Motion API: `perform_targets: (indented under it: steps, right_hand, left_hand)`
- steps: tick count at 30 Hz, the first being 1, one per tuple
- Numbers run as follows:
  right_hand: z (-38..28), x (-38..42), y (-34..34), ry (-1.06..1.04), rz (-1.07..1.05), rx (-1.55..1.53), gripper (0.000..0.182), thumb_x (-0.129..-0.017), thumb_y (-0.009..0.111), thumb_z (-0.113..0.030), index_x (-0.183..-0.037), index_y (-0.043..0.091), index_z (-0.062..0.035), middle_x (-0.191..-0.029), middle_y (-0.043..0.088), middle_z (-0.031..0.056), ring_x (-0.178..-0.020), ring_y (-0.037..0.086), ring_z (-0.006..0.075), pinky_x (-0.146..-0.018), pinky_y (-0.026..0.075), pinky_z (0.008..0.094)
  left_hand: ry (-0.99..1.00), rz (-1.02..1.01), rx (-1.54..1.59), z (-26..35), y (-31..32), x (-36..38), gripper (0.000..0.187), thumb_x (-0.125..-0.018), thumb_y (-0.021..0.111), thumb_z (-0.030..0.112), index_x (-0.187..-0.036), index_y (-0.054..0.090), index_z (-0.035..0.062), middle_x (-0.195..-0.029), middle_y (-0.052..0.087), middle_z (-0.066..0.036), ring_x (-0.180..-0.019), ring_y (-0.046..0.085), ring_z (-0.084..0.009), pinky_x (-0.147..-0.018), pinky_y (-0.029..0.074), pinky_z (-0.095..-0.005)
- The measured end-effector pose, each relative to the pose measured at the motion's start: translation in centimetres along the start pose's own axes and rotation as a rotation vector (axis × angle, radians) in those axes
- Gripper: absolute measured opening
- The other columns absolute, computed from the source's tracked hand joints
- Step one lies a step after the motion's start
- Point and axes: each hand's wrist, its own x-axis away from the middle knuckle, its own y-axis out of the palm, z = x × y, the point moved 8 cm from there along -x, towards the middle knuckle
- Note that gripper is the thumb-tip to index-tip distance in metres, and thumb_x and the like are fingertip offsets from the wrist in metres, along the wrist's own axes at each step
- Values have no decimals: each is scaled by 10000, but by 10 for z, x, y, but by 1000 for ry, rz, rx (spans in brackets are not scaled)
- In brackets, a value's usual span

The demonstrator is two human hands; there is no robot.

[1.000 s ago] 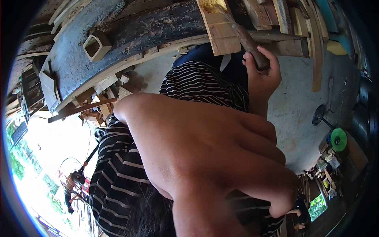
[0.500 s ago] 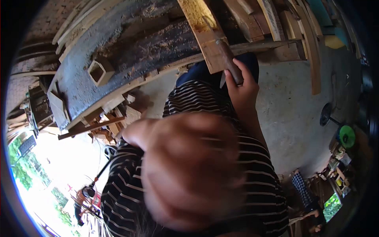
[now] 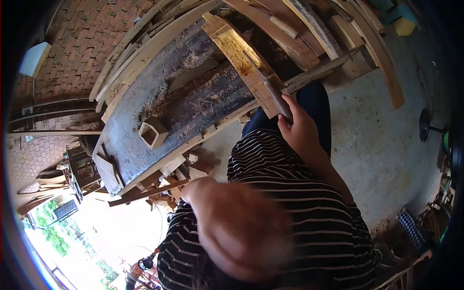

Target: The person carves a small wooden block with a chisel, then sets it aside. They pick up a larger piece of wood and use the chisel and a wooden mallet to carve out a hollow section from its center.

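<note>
My right hand (image 3: 300, 128) is closed around the dark wooden handle of a gouge (image 3: 279, 102). Its metal shank runs along a long wooden workpiece (image 3: 270, 107), and the tip lies in the pale, roughly cut hollow at the far part of that piece. The workpiece rests on the workbench (image 3: 191, 104), its near end sticking out past the bench edge over my lap. My left hand (image 3: 241, 229) is raised close to the camera in front of my striped shirt. It is smeared by motion, so its fingers and anything in them cannot be made out.
A hollow wooden box-like piece (image 3: 153, 133) sits on the bench among shavings. Boards (image 3: 333, 36) and another wooden-handled tool (image 3: 284, 26) lie at the far right. Offcuts (image 3: 166, 176) are heaped below the bench's left edge. Another person (image 3: 137, 275) is at the lower left.
The view has tilted, so the bench and workpiece appear lower and farther right. My blurred left hand now appears lower in view. My right hand keeps its hold on the gouge.
</note>
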Motion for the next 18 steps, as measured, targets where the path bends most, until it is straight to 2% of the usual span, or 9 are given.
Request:
perform_targets:
  steps: [2, 3, 4, 5, 7, 9, 11, 13, 18]
  right_hand:
    - [-1, 0, -2, 5, -17, 33, 503, -823, 603, -199, -1298, 464, -109, -997, 628, 190, -818, 643, 365, -708, 529, 430]
    - [0, 1, -2, 19, -37, 62, 510, -816, 603, -211, -1299, 467, -120, -939, 626, 182, -777, 645, 356, -683, 531, 427]
    - [1, 1, -3, 33, -57, 92, 516, -809, 603, -222, -1299, 470, -132, -881, 625, 174, -736, 648, 348, -658, 533, 424]
    - [-2, 2, -5, 31, -57, 90, 516, -809, 603, -222, -1299, 470, -132, -881, 625, 174, -736, 648, 348, -658, 533, 424]
    - [-9, 1, -12, 27, -52, 208, 549, -807, 598, -244, -1331, 456, -157, -801, 606, 154, -664, 642, 330, -604, 529, 422]
    - [-16, -4, -14, 45, -93, 237, 554, -813, 605, -235, -1346, 458, -198, -786, 602, 144, -669, 635, 318, -611, 523, 412]
    - [-17, -7, -13, 67, -138, 270, 562, -820, 612, -225, -1361, 459, -238, -770, 597, 134, -674, 627, 306, -617, 516, 403]
    - [-15, -11, -11, 66, -189, 315, 551, -855, 604, -255, -1380, 438, -268, -744, 594, 129, -663, 624, 305, -610, 514, 409]
    - [-16, -21, -11, 59, -251, 383, 528, -911, 533, -317, -1415, 380, -277, -690, 594, 122, -617, 635, 303, -555, 517, 412]
  left_hand:
    - [-511, -68, -380, -50, -17, 45, 227, -829, 550, 107, -1028, 634, 38, -960, 657, -98, -833, 649, -247, -739, 526, -363]
    - [-900, 51, -435, -78, -52, 57, 289, -851, 519, 58, -1124, 580, -14, -1096, 607, -143, -1040, 596, -251, -895, 488, -386]
    - [-937, 161, -673, -98, -80, 73, 228, -884, 515, 87, -1074, 592, -13, -1081, 607, -133, -1054, 579, -229, -903, 452, -339]
    - [-1081, 494, -627, -116, -113, 126, 233, -912, 519, 109, -1106, 574, -7, -1072, 612, -111, -1051, 562, -186, -916, 428, -319]
    - [-1182, 785, -798, -133, -171, 199, 217, -859, 516, 39, -1063, 579, -3, -1071, 597, -164, -992, 586, -213, -866, 458, -322]
    - [-1221, 884, -1013, -141, -221, 242, 221, -858, 559, 115, -1046, 575, 0, -1061, 590, -183, -1002, 578, -267, -878, 450, -356]
    - [-1118, 701, -1404, -151, -276, 257, 288, -853, 590, 194, -1063, 574, -2, -1101, 579, -203, -1036, 561, -329, -902, 439, -407]
    - [-1138, 677, -1450, -163, -310, 232, 335, -855, 593, 238, -1095, 574, 5, -1158, 560, -229, -1109, 515, -381, -947, 409, -449]
    - [-1257, 477, -1635, -230, -402, 247, 442, -891, 497, 373, -1196, 561, 59, -1241, 539, -212, -1190, 477, -366, -1011, 361, -469]
